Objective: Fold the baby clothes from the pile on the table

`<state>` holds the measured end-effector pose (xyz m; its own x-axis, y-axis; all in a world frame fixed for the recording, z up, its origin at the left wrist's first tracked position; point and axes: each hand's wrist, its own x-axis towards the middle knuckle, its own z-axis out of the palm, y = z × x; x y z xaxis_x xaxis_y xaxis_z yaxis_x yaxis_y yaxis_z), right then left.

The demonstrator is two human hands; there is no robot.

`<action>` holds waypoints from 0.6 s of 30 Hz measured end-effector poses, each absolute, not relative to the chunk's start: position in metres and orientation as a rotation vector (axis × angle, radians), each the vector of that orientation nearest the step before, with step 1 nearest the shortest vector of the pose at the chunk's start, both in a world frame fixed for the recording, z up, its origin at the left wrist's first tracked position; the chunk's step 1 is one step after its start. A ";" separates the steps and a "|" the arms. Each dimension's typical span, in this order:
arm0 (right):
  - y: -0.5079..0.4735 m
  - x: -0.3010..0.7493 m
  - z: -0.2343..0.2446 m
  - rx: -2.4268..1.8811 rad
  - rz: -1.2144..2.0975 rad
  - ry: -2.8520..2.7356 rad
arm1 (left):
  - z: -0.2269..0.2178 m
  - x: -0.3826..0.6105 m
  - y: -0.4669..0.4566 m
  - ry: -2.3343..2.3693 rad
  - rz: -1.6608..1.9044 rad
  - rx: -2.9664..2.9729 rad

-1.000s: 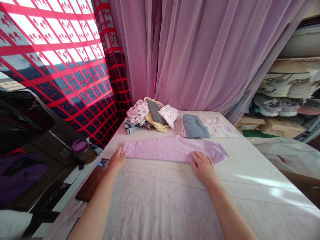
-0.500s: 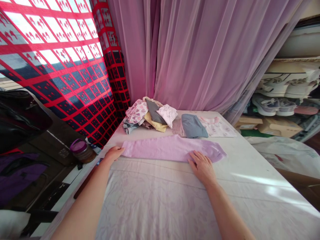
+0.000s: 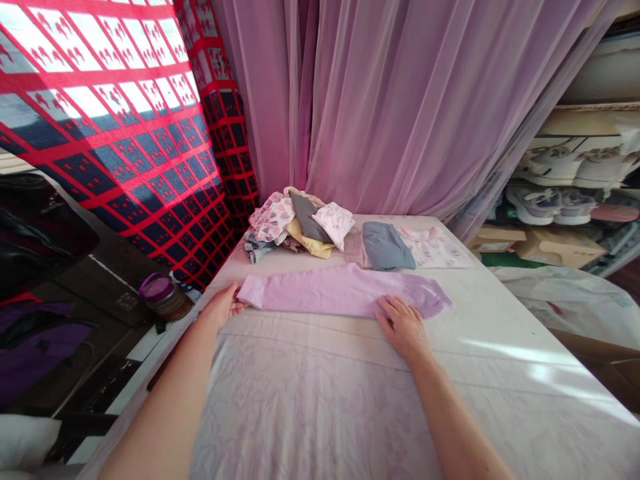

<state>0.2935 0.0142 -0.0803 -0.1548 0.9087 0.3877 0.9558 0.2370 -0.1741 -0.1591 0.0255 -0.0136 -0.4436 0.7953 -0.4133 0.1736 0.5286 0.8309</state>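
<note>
A lilac ribbed garment, which looks like a pair of trousers folded lengthwise (image 3: 310, 291), lies flat across the bed-like surface (image 3: 320, 400). At its narrow left end is my left hand (image 3: 223, 307), thumb and fingers apart, with the fingertips at the cuff's edge. My right hand (image 3: 404, 325) rests palm down on the wider right part, its fingers stretched out over the cloth. Behind the garment are a folded grey-blue piece of clothing (image 3: 387, 247) and a white printed top with pink trim (image 3: 434, 250).
A heap of mixed clothes (image 3: 305, 227) sits at the back left. Purple curtains (image 3: 380, 107) hang behind, and a red checked cloth (image 3: 150, 147) hangs at left. A purple-lidded jar (image 3: 165, 298) stands beyond the left edge. Shoes (image 3: 553, 165) fill a rack at right.
My left hand has loosened from its pinch on the cuff, and its fingers have come apart. My right hand stays flat on the garment. The view has shifted slightly.
</note>
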 end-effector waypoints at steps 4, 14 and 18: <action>0.016 0.298 -0.083 -1.691 -0.131 -2.143 | -0.012 -0.160 0.024 1.842 0.974 0.714; 0.015 0.301 -0.070 -1.701 -0.182 -1.656 | -0.005 -0.160 0.029 1.784 0.944 0.712; 0.026 0.328 -0.054 -1.961 -0.258 -1.294 | -0.008 -0.158 0.034 1.859 0.899 0.773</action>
